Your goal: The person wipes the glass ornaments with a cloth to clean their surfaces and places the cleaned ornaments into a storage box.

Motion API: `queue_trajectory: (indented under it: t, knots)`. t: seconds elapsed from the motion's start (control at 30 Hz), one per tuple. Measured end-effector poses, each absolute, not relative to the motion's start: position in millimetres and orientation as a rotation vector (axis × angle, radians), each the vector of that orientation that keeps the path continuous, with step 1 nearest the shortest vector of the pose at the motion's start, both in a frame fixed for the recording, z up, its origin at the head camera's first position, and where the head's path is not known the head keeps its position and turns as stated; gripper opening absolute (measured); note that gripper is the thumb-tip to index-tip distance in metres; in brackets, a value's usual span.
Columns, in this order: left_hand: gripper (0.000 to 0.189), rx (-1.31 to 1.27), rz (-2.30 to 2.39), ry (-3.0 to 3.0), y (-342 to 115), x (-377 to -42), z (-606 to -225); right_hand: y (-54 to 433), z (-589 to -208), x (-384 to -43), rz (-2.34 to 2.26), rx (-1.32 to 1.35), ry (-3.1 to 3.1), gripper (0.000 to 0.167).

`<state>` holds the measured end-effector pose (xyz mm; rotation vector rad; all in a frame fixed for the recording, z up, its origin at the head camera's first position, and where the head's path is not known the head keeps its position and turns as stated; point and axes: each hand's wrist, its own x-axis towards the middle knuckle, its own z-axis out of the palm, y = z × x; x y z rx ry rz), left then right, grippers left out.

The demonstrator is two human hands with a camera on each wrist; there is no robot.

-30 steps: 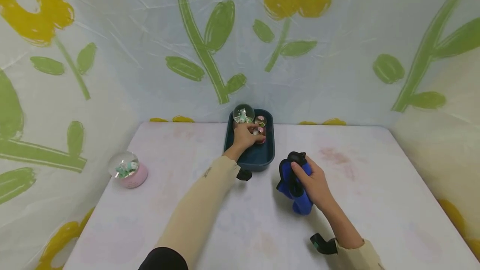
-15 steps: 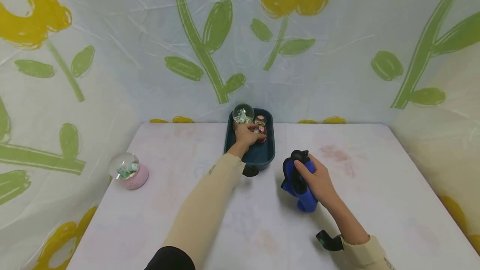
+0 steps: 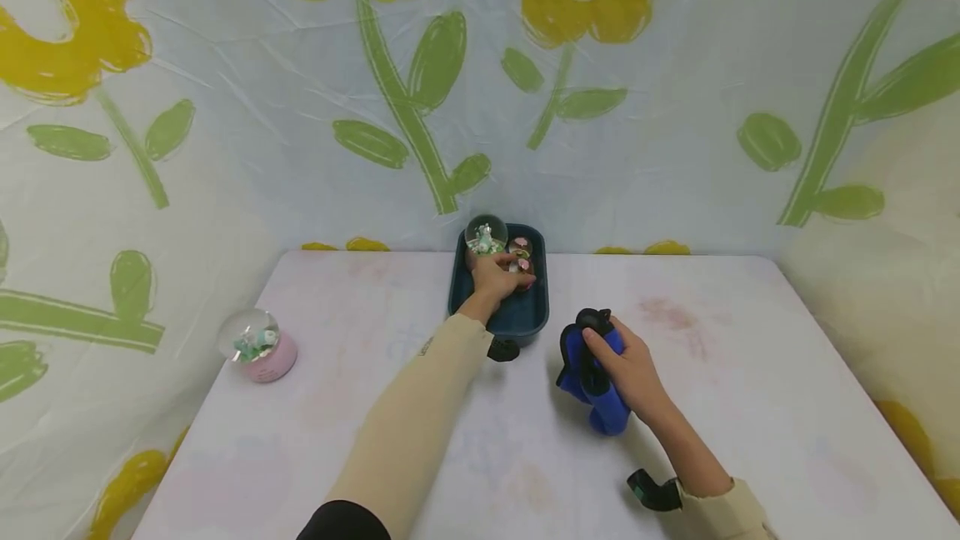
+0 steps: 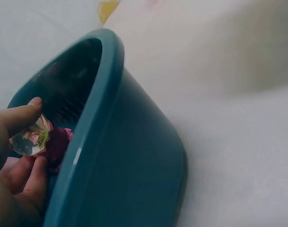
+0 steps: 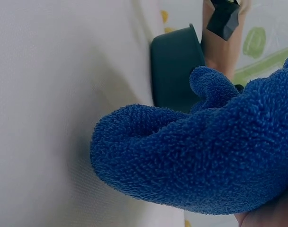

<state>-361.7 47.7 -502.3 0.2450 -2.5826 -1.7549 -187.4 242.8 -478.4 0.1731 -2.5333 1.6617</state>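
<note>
In the head view, my left hand [image 3: 493, 280] reaches into a dark teal bin [image 3: 519, 325] at the back middle of the table. Its thumb and fingers pinch a small snow globe [image 4: 30, 142], a clear ball with pink and green inside over a dark pink base. Beside the fingers in the bin are a larger snow globe [image 3: 486, 233] and a second small snow globe [image 3: 521, 246]. To the right of the bin, my right hand [image 3: 632, 367] grips a bunched blue terry cloth [image 5: 182, 161] with black trim, which hangs down near the tabletop.
A snow globe with a pink base [image 3: 258, 346] stands at the left edge of the white table [image 3: 525, 457]. Behind the table hangs a flower-printed sheet [image 3: 660, 148]. Black wrist-camera mounts stick out by both forearms.
The view has tilted slightly. My right hand with the cloth shifts a little right, then back. My left hand stays on the small snow globe in the bin.
</note>
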Motion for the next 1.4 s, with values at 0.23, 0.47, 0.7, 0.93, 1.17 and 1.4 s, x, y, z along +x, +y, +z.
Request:
queue_trajectory:
  t: [0.23,0.47,0.7,0.93,1.17,1.4]
  knots:
    - [0.05,0.182,-1.753,-2.58,48.3,-358.0,-506.8,244.3,-478.2,-182.9,1.663,0.162,-2.537,0.034]
    - [0.047,0.143,-1.761,-2.654,36.7,-350.2,-494.6,243.1,-481.9,-177.8,1.683,0.149,-2.561,0.037]
    - [0.051,-0.262,-1.778,-2.852,5.4,-343.1,-457.8,223.6,-477.6,-178.7,1.711,0.185,-2.569,0.039]
    - [0.046,-0.76,-1.159,-3.008,-41.9,-327.2,-416.8,198.8,-470.7,-187.7,1.745,0.213,-2.527,0.035]
    - [0.04,-0.756,-0.893,-3.025,-90.6,-292.9,-386.2,184.0,-471.5,-186.4,1.771,0.24,-2.486,0.032]
    - [0.037,-0.653,-0.875,-2.921,-164.1,-253.7,-377.9,167.1,-470.8,-184.5,1.722,0.285,-2.545,0.044]
